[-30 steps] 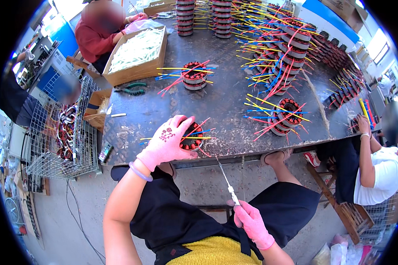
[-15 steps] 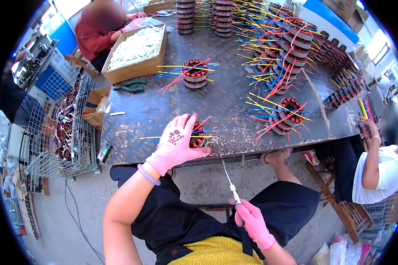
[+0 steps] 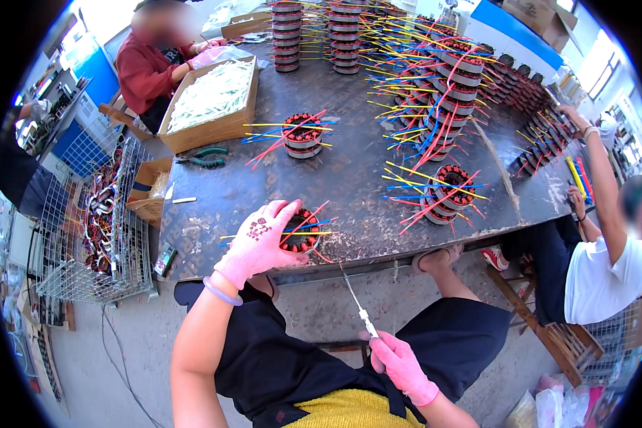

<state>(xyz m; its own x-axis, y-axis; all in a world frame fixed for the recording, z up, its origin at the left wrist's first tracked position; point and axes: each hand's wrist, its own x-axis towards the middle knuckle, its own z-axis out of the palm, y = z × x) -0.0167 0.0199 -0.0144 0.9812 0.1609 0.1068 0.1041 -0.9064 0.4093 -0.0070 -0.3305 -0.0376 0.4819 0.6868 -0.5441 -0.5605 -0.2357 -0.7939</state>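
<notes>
Partly within left grip (image 3: 259,242), red-wound ring (image 3: 310,240), touching

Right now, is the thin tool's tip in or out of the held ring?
Out: the thin tool ends in plain view, apart from the held ring.

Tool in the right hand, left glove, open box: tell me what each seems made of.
Tool: smooth-looking grey shaft, probably metal, being so thin and straight; the white handle may be plastic, though too small to be sure. Left glove: likely knitted fabric, matte, fitting snugly without shine. Open box: apparently cardboard, matte brown, with thin flat walls.
</notes>
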